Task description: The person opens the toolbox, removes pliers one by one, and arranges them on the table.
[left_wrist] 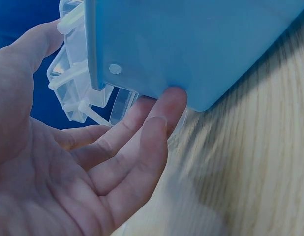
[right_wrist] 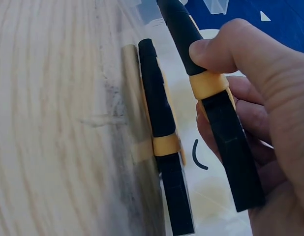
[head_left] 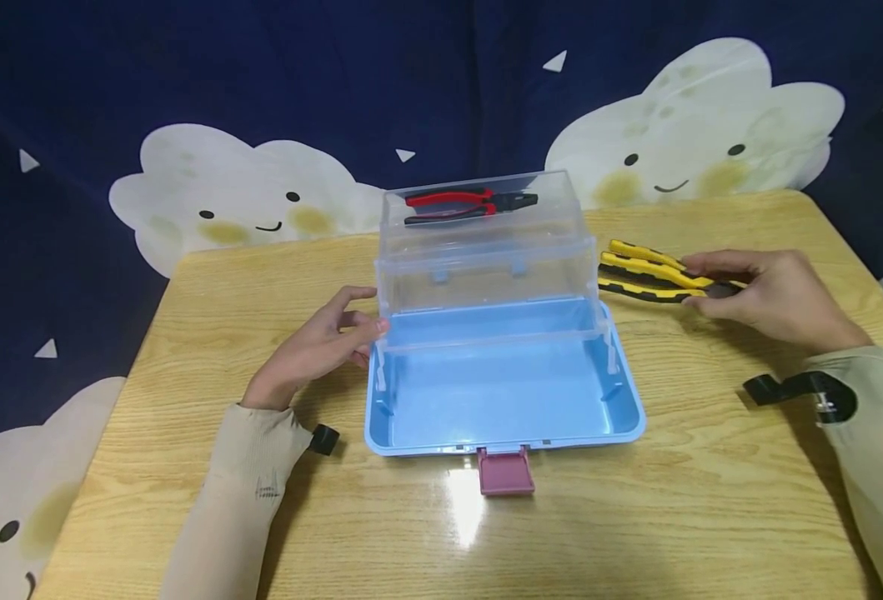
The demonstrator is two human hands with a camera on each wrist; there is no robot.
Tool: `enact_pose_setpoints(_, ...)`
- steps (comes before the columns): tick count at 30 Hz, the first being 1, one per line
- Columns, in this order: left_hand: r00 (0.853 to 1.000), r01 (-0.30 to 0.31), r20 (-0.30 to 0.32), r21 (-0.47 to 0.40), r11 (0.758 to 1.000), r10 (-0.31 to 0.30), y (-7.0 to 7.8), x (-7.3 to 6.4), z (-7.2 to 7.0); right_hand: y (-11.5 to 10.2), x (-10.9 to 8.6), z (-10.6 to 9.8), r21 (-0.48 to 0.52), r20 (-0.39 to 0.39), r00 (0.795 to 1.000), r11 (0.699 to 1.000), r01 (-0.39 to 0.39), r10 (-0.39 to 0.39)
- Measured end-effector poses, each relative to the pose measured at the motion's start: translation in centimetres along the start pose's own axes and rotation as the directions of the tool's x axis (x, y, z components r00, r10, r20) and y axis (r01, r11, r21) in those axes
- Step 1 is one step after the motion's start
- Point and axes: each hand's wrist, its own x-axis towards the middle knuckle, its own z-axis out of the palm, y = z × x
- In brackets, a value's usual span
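A blue toolbox (head_left: 501,446) with clear tiered trays (head_left: 486,279) raised over its back stands in mid-table. My left hand (head_left: 328,337) rests at its left side, thumb at the rim by the tray hinge. In the left wrist view its fingers (left_wrist: 174,105) touch the outer blue wall, loosely bent. Right of the toolbox, my right hand (head_left: 779,292) pinches a pair of yellow-and-black pliers (right_wrist: 230,142), handles pointing toward the box. A second similar pair of pliers (right_wrist: 164,118) lies close below it on the table, partly hidden in the head view.
Red-and-black pliers (head_left: 479,204) lie in the uppermost clear tray. A pink latch (head_left: 505,472) hangs down at the toolbox's front. The wooden table (head_left: 576,533) backs onto a dark blue cloth (head_left: 411,75) with cloud faces.
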Motion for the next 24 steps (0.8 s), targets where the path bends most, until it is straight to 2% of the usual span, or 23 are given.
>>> enact_pose_setpoints(12, 1.0, 0.0, 0.004, -0.014, 1.0, 0.0, -0.06, 0.1, 0.02, -0.09, -0.04, 0.4, -0.034, 0.11, 0.992, 0.998, -0.051, 0.054)
enact_pose_setpoints(24, 1.0, 0.001, -0.001, 0.002, 1.0, -0.001, 0.09, 0.03, 0.01, 0.15, 0.36, 0.86, -0.073, 0.155, 0.985, 0.995, -0.067, 0.078)
